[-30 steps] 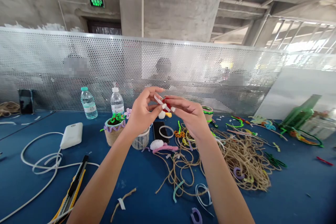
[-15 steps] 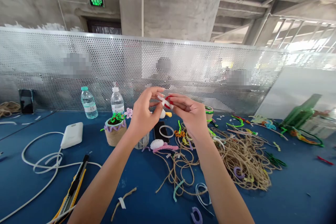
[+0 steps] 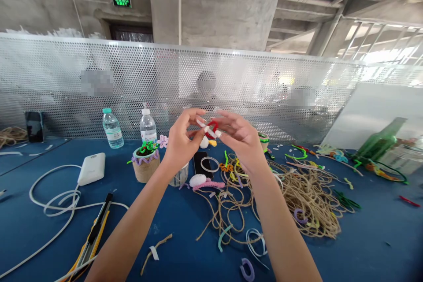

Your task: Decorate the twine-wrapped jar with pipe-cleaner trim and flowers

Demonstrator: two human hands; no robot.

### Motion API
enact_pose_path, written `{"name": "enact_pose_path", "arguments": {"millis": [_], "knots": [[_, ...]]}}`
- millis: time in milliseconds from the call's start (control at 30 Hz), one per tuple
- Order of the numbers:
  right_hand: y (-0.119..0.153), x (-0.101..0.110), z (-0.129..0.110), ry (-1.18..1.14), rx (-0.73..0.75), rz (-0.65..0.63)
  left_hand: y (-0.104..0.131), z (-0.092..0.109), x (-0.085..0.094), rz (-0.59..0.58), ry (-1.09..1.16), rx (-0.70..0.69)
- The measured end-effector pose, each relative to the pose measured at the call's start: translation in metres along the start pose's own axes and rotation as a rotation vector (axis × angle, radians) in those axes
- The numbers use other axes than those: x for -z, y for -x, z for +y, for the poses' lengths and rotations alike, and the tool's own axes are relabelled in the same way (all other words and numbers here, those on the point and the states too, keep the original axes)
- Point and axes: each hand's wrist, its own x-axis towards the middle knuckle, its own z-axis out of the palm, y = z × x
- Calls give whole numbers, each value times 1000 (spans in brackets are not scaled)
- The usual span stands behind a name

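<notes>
Both hands are raised above the table around a small red fuzzy pipe cleaner [image 3: 216, 123] bent into a loop, with a narrow white strip [image 3: 210, 132] against its lower side. My left hand [image 3: 185, 135] pinches the strip and the loop's left side between thumb and fingers. The thumb tip of my right hand [image 3: 243, 139] meets the loop's lower right edge, its other fingers loosely curled and partly spread behind. Below the hands lie a white pom-pom [image 3: 197, 180] and a pink pipe cleaner [image 3: 211, 183].
A twine-wrapped pot [image 3: 145, 169] and two water bottles [image 3: 112, 130] stand at left, near a white power bank [image 3: 92, 168]. A yellow utility knife [image 3: 90, 238] lies at front left. Tangled twine [image 3: 310, 202] covers the right, before a green glass bottle [image 3: 378, 141]. Behind runs a perforated metal screen [image 3: 244, 83].
The fingers of my right hand have lifted and spread a little, leaving more of the red loop showing. My left hand has barely moved.
</notes>
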Motion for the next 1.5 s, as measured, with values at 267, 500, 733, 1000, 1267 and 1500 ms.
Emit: {"name": "enact_pose_path", "arguments": {"millis": [267,500,733,1000,1267,1500], "knots": [[-1,-3,8,40,-115,123,2,4,0,-141,113,-13],[-2,-7,8,17,-151,177,3,7,-1,-206,106,18],[-3,-5,9,24,-127,209,5,6,-3,-220,-75,-72],[-2,-9,5,25,-122,211,7,2,-14,-56,-154,-169],[1,-14,6,-160,-197,240,15,-2,-24,122,-456,-426],[1,-12,-1,-251,-294,158,11,0,-17,52,-568,-588]]}}
